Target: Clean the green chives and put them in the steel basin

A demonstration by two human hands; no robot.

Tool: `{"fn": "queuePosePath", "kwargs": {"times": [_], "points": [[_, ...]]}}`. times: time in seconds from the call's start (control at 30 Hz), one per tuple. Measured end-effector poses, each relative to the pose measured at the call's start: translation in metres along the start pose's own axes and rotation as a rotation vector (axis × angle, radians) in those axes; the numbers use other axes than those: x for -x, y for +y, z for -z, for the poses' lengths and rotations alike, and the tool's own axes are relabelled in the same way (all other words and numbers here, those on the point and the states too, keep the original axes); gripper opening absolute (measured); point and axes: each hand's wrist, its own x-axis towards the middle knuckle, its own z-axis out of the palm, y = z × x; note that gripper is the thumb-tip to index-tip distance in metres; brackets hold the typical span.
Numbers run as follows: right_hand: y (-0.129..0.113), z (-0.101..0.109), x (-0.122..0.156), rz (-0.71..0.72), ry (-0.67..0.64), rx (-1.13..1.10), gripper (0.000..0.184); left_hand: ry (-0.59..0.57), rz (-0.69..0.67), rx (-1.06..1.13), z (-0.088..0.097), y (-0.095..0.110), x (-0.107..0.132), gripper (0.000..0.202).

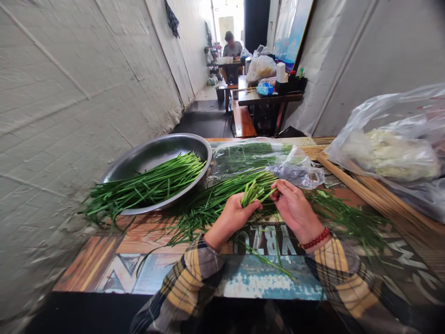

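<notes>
My left hand (233, 217) is closed round a small bunch of green chive stalks (253, 191), their cut ends sticking up. My right hand (292, 204) pinches one stalk at the top of that bunch. Under both hands a loose pile of chives (208, 204) lies spread on the patterned table (146, 264). To the left a metal basin (156, 153) holds a heap of sorted chives (146, 188) hanging over its rim.
A clear plastic bag of chives (250, 155) lies behind my hands. A larger plastic bag with pale vegetables (392, 148) sits at right, beside long wooden sticks (365, 192). A tiled wall runs along the left. Far back, a person sits at another table (232, 46).
</notes>
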Motion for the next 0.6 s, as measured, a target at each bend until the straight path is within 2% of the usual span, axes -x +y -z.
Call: {"fn": "queuePosePath", "kwargs": {"times": [0.1,0.2,0.3,0.37,0.47,0.6], "points": [[-0.006,0.008,-0.005,0.028,-0.010,-0.016,0.027,0.003,-0.018,-0.031,0.000,-0.002,0.000,0.031],[-0.017,0.025,-0.013,0.156,0.038,0.033,0.035,0.073,-0.003,-0.027,0.003,-0.004,-0.001,0.030],[-0.026,0.040,-0.018,0.295,0.086,0.312,0.036,0.156,0.006,-0.018,0.006,-0.005,-0.002,0.028],[-0.030,0.046,-0.019,0.323,-0.014,0.619,0.036,0.192,-0.010,-0.012,0.007,-0.004,-0.003,0.026],[-0.031,0.052,-0.019,0.323,-0.251,1.054,0.031,0.210,0.000,0.086,0.007,-0.001,-0.003,0.027],[-0.029,0.063,-0.023,0.334,-0.389,1.351,0.021,0.253,0.106,0.257,0.004,0.002,-0.002,0.026]]}}
